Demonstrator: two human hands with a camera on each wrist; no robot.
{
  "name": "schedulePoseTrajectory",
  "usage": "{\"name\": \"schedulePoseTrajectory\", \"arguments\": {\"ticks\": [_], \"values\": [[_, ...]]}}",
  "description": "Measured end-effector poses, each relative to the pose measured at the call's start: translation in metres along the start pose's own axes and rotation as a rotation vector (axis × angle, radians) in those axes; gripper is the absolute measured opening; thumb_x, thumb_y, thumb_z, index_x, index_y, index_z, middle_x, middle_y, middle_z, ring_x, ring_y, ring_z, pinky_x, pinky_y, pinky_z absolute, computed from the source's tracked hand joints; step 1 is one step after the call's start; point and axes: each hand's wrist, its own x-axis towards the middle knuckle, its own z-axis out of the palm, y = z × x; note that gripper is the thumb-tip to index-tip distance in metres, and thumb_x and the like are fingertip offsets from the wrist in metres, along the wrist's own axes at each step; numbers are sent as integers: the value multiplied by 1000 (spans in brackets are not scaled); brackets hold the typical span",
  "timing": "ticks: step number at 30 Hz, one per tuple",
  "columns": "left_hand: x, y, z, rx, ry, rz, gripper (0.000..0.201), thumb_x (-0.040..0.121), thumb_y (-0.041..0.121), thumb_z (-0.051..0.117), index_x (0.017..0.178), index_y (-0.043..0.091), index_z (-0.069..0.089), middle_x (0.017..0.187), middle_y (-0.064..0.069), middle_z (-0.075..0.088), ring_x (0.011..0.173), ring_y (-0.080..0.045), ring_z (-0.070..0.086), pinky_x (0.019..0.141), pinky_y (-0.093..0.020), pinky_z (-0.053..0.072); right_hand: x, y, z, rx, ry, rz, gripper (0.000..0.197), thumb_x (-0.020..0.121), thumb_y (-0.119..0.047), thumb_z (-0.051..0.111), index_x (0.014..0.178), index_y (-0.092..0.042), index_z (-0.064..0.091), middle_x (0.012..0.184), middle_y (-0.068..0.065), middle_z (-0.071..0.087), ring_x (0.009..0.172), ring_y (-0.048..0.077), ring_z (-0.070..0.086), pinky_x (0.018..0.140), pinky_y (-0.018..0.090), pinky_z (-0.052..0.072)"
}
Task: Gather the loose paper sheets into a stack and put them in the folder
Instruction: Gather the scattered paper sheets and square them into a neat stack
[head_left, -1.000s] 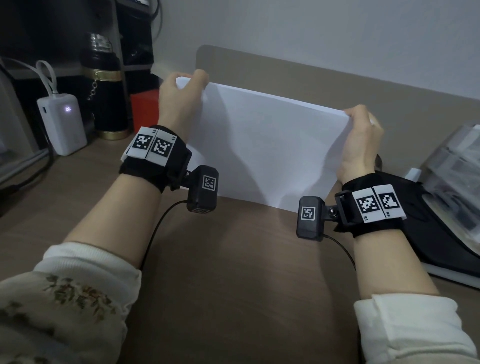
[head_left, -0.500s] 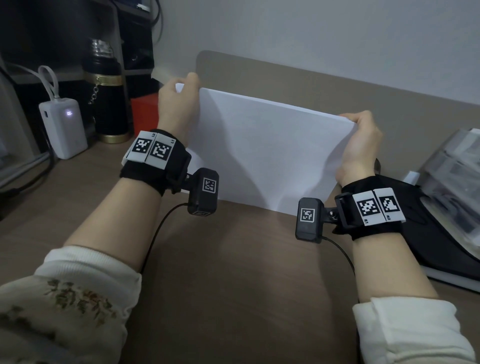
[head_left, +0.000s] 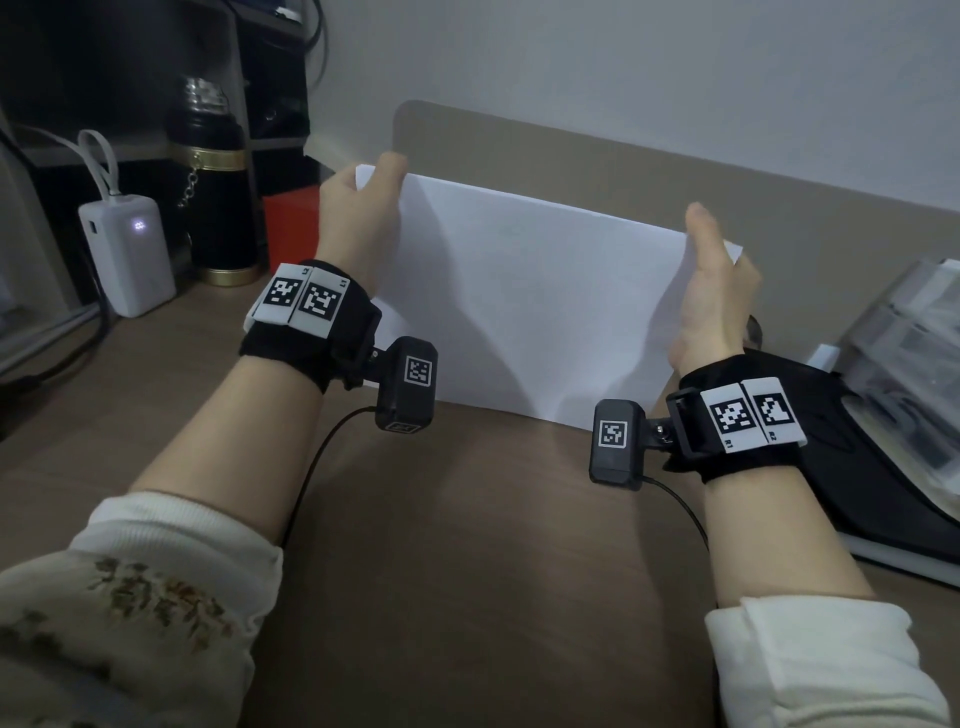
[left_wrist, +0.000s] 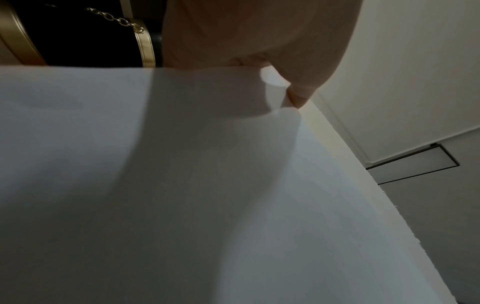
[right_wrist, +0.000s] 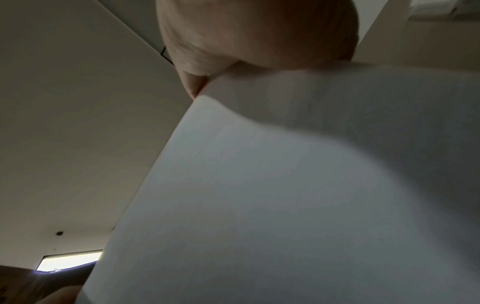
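Note:
A stack of white paper sheets (head_left: 530, 301) stands upright on its long edge on the brown desk (head_left: 467, 571). My left hand (head_left: 379, 176) pinches its upper left corner, thumb on the near face. My right hand (head_left: 711, 249) holds the upper right edge, thumb pointing up and fingers hidden behind the sheets. The left wrist view shows the left thumb (left_wrist: 298, 96) on the paper (left_wrist: 233, 205). In the right wrist view the right thumb (right_wrist: 192, 86) lies at the paper's (right_wrist: 285, 205) top edge. A black folder (head_left: 857, 467) with clear sleeves lies open to the right.
At the back left stand a black flask with gold bands (head_left: 213, 192), a white power bank (head_left: 130, 254) with a lit dot and a red box (head_left: 291, 223). A beige panel (head_left: 571, 161) runs behind the paper. Wrist-camera cables trail over the desk.
The stack has dropped slightly towards the desk. My right thumb, which was curled over the top right corner, now points straight up along the edge.

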Motion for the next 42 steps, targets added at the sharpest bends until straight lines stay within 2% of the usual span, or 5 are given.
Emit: {"name": "schedulePoseTrajectory", "arguments": {"ticks": [13, 17, 26, 36, 42], "values": [[6, -14, -4, 56, -71, 69, 42, 87, 48, 59, 61, 23, 38, 60, 8, 42, 57, -9, 44, 54, -22, 39, 4, 10, -3, 80, -45, -63, 37, 84, -48, 66, 65, -25, 43, 72, -5, 44, 74, 12, 45, 73, 26, 40], [10, -22, -14, 80, -197, 73, 44, 78, 62, 61, 93, 20, 63, 99, -2, 70, 94, -19, 69, 86, -39, 57, 4, 17, -8, 130, -126, -99, 19, 89, -29, 68, 77, -19, 56, 74, -11, 60, 72, 5, 59, 77, 22, 51], [10, -43, -33, 11, -533, -173, 52, 76, 5, 75, 125, 9, 60, 112, -3, 72, 101, -22, 69, 80, -34, 56, 2, 44, -25, 134, -408, 127, 23, 82, 4, 65, 99, -12, 67, 92, -2, 75, 88, 17, 71, 74, 30, 56], [3, -49, -39, 31, -522, -195, 59, 56, 18, 84, 112, 10, 68, 110, -5, 73, 104, -25, 69, 86, -34, 57, 4, 58, -34, 95, -480, 209, 52, 46, -16, 82, 97, -14, 68, 94, -4, 75, 92, 14, 70, 80, 26, 56], [7, -29, -36, 83, -402, 22, 36, 70, 10, 84, 103, 7, 71, 108, -10, 72, 102, -29, 68, 90, -45, 55, 8, 51, -32, 25, -462, 154, 41, 66, -4, 79, 104, -11, 67, 101, -1, 74, 97, 17, 70, 83, 31, 53]]}}
